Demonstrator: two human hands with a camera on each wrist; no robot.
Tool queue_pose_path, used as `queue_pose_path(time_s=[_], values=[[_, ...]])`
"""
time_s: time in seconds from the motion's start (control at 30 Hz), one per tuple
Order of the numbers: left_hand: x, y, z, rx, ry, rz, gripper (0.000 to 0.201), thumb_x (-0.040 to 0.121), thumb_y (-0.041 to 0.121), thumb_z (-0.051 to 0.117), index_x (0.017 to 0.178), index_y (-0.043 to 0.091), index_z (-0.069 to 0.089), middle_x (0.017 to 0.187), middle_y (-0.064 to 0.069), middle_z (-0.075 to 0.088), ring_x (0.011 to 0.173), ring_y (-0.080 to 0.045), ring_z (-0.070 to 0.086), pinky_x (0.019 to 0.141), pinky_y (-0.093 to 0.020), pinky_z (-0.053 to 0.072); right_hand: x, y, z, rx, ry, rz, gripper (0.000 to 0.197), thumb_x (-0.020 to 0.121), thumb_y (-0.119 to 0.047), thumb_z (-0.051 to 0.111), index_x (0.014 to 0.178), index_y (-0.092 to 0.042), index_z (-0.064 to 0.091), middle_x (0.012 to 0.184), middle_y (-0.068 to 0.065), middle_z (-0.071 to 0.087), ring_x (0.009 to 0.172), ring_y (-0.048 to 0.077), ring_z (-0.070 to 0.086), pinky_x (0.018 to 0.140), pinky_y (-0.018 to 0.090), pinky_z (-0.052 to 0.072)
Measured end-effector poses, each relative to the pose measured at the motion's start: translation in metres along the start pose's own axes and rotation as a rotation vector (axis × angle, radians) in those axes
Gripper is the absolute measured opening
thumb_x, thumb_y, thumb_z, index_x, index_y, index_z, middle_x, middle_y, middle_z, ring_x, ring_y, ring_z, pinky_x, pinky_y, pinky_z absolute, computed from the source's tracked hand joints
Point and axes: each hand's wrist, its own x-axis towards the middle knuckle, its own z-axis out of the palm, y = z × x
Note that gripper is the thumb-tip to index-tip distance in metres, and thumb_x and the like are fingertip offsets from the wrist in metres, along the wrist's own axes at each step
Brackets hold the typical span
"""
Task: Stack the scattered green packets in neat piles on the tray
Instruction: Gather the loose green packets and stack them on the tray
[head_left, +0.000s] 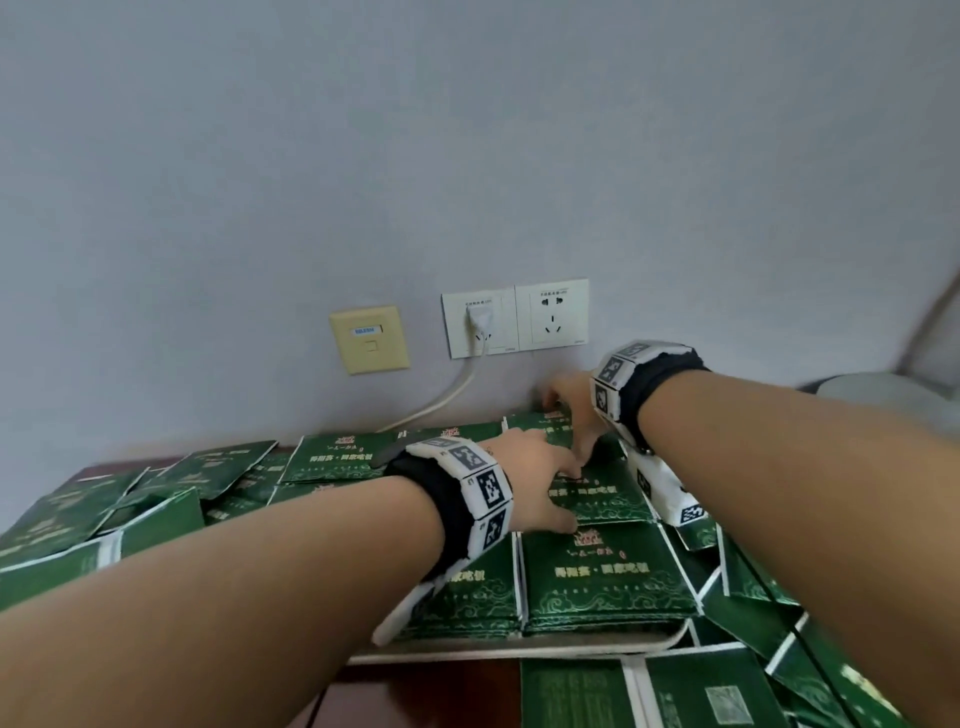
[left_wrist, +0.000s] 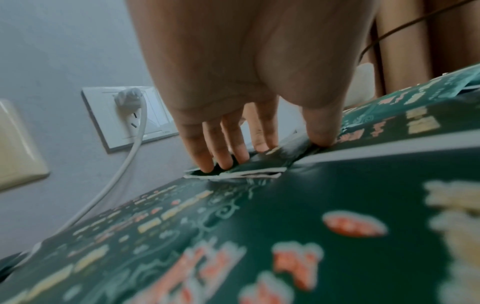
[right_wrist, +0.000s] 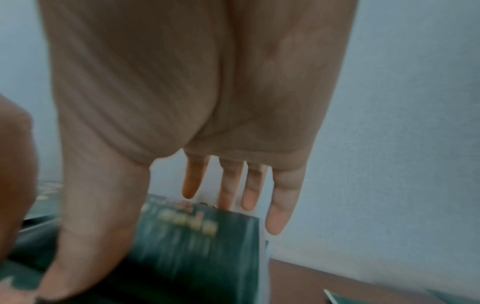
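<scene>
Tray (head_left: 519, 652) mostly hidden beneath packets (head_left: 602, 577)

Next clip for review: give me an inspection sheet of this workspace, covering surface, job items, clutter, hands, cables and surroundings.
Surface: dark wooden table, mostly covered.
Job's things: white tray holds stacked green packets in adjoining piles; loose packets lie scattered left, more at right and in front.
Clutter: nothing seen beyond the packets.
Hands: left hand has straight fingers pressing on a rear pile's edges; right hand is spread over a rear packet pile by the wall, thumb on it.
Cables: white cable runs from a plug in the wall socket.
Surroundings: grey wall, second empty socket, beige wall plate.
</scene>
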Motion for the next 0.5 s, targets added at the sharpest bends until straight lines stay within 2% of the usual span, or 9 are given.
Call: queue_pose_path(time_s=[0.1, 0.27, 0.37, 0.5], values=[[0.0, -0.001, 0.003, -0.012, -0.002, 0.007, 0.059, 0.083, 0.052, 0.062, 0.136, 0.034, 0.045, 0.116, -0.006, 0.047, 0.111, -0.028, 0.048, 0.092, -0.041, 0.045, 0.004, -0.002, 0.003, -0.012, -0.034, -0.015, 0.074, 0.084, -0.027, 0.072, 0.144, -0.008, 0.033, 0.145, 0.007, 0.041, 0.128, 0.022, 0.046, 0.099, 0.025, 0.038], [-0.011, -0.004, -0.003, -0.053, 0.082, 0.011, 0.051, 0.087, 0.049, 0.059, 0.133, 0.033, 0.047, 0.116, -0.004, 0.048, 0.11, -0.023, 0.047, 0.093, -0.038, 0.044, -0.011, -0.009, -0.005, -0.03, 0.013, -0.043, 0.067, 0.087, -0.029, 0.067, 0.144, -0.013, 0.035, 0.144, 0.006, 0.041, 0.129, 0.023, 0.044, 0.102, 0.03, 0.036], [-0.029, -0.011, -0.013, -0.068, 0.146, -0.015, 0.04, 0.089, 0.039, 0.057, 0.128, 0.029, 0.051, 0.117, -0.002, 0.051, 0.111, -0.02, 0.05, 0.095, -0.036, 0.044, -0.022, -0.019, -0.005, -0.005, 0.032, -0.071, 0.067, 0.085, -0.025, 0.07, 0.142, -0.013, 0.038, 0.142, 0.006, 0.045, 0.125, 0.023, 0.048, 0.099, 0.03, 0.04], [-0.071, -0.024, -0.025, 0.009, 0.121, -0.076, 0.043, 0.089, 0.036, 0.058, 0.13, 0.027, 0.049, 0.12, -0.001, 0.052, 0.112, -0.02, 0.051, 0.094, -0.035, 0.043, -0.053, -0.05, -0.01, 0.0, 0.037, -0.132, 0.063, 0.085, -0.02, 0.069, 0.141, -0.014, 0.04, 0.141, 0.005, 0.046, 0.125, 0.022, 0.048, 0.096, 0.027, 0.04]])
